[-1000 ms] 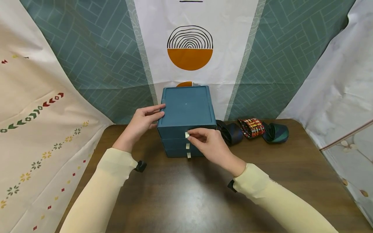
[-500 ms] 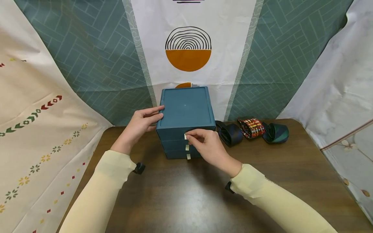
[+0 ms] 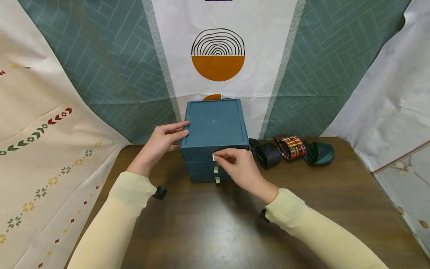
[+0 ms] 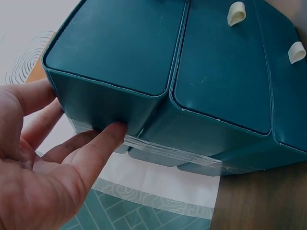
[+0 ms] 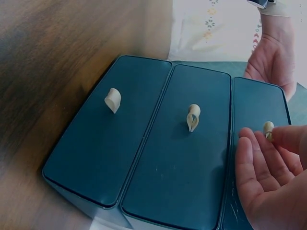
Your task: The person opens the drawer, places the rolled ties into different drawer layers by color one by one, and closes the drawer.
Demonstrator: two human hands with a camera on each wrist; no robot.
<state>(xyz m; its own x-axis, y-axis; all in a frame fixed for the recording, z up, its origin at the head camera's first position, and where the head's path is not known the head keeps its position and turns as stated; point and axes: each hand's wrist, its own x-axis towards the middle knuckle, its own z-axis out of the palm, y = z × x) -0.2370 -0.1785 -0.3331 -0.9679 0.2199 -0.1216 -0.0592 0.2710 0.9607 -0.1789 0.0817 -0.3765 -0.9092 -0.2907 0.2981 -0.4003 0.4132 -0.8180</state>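
Note:
A blue three-drawer box [image 3: 215, 123] stands at the back of the table, each drawer front carrying a small cream loop pull. My left hand [image 3: 159, 142] rests against the box's left side, its fairly straight fingers touching the side wall near the top edge, as the left wrist view shows. With thumb and forefinger, my right hand [image 3: 240, 168] pinches the top drawer's pull tab [image 5: 268, 127]. Below it, the middle pull [image 5: 193, 115] and the bottom pull [image 5: 113, 99] hang free. All three drawer fronts look about flush.
Right of the box lie three rolled neckties: a dark one [image 3: 267, 154], a red and yellow patterned one [image 3: 291, 147] and a green and navy one [image 3: 319, 153]. Patterned cloth [image 3: 134, 74] hangs close behind the wooden table [image 3: 201, 231]. Clear tape [image 4: 177, 151] runs along the box's side.
The right hand has shifted slightly left, its fingers covering more of the top pull tab. The left hand stays against the box, and the drawers look the same.

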